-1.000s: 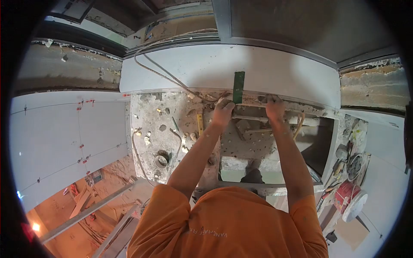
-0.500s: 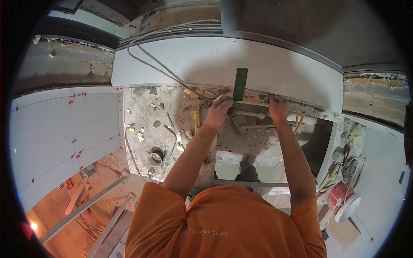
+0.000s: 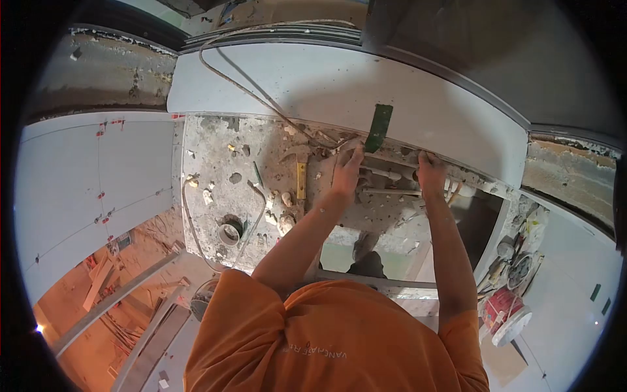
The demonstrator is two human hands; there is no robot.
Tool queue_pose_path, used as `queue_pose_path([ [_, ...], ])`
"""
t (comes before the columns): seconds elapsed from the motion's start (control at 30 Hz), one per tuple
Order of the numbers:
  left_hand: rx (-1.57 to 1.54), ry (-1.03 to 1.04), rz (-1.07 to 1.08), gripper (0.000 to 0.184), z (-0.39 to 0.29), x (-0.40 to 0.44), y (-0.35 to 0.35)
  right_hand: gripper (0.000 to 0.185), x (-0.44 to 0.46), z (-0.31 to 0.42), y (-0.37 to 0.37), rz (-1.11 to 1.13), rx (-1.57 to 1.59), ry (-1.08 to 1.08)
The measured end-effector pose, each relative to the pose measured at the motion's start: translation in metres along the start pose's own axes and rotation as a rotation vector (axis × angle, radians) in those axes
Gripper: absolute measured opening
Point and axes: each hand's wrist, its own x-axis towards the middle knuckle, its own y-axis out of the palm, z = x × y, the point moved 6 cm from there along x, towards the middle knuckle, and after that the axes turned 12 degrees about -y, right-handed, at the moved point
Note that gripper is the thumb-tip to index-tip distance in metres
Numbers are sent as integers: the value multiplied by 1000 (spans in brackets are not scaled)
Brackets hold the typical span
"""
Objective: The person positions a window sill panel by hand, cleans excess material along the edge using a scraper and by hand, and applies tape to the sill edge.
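My left hand (image 3: 348, 171) is at the foot of a white wall panel (image 3: 313, 75), beside the lower end of a dark green strip (image 3: 379, 127) on it. Its fingers are close together and point towards the panel. Farther right, my right hand (image 3: 431, 175) has bent fingers at the same lower edge. A narrow pale edge or strip runs between the hands; what they grip is too small to make out. White pipes (image 3: 384, 174) lie just below, between my wrists. A hammer (image 3: 301, 176) with a yellow handle rests on the rough floor left of my left hand.
A cable (image 3: 238, 85) loops down the panel to the floor. On the left are a round pipe opening (image 3: 230, 231) and rubble. A dark recess (image 3: 480, 219) lies right of my right arm, with a red bucket (image 3: 501, 312) beyond it. Metal rails (image 3: 117, 304) stand lower left.
My view has shifted and turned slightly, so the panel and green strip look more tilted. Both hands appear a little farther right, still at the panel's foot.
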Motion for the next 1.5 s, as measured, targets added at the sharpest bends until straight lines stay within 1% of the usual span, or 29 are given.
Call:
queue_pose_path([
  [0.03,-62,-62,-32,41,5,0,-1,29,-1,-1,0,-32,74,-5],
  [0.07,-65,-65,-32,41,7,2,0,29,-2,-3,0,-29,70,-5],
  [0.17,-311,-26,217,39,22,25,9,28,-2,8,-4,-50,15,-106],
  [0.2,-313,-28,218,39,28,35,7,28,-2,7,-5,-48,12,-106],
  [0.3,-25,-1,269,31,34,54,6,22,1,3,-7,-24,41,-52],
  [0.33,-28,1,266,31,32,52,6,22,2,7,-6,-17,48,-42],
  [0.43,-220,51,311,20,29,29,11,21,-2,54,-14,57,-398,-422],
  [0.47,-218,48,310,20,29,22,11,21,-8,65,-12,58,-397,-419],
  [0.57,66,210,122,18,16,12,7,23,-22,101,15,81,-192,-365],
  [0.6,70,210,123,18,15,10,8,23,-22,101,23,78,-191,-362],
  [0.7,-108,94,184,22,19,9,11,23,-22,106,38,-68,-229,-495],
  [0.73,-110,89,177,22,19,11,11,23,-22,106,40,-60,-228,-491],
  [0.83,-97,102,167,23,20,12,10,19,-25,126,28,-98,-260,-597],
  [0.87,-106,90,166,23,22,10,11,19,-28,131,21,-86,-269,-595],
  [0.9,-138,97,184,24,20,8,13,19,-32,144,17,-54,-374,-704],
  [0.97,-216,116,222,25,16,6,17,26,-38,172,12,17,-586,-938],
  [1.0,-244,113,224,25,16,8,17,26,-31,185,8,35,-599,-957],
  [1.1,-245,196,234,24,22,16,18,44,-11,221,22,188,-835,-1175],
  [1.13,-283,196,227,24,21,13,18,44,-9,224,23,213,-844,-1204],
  [1.23,-169,133,171,25,19,12,15,47,-1,220,34,298,-892,-1249],
  [1.27,-187,119,161,25,25,12,12,47,-3,216,39,324,-891,-1255],
  [1.37,-189,302,157,25,24,16,18,49,2,208,43,368,-1020,-1197],
  [1.5,-328,274,147,23,33,25,25,49,1,205,47,381,-1098,-1218],
])
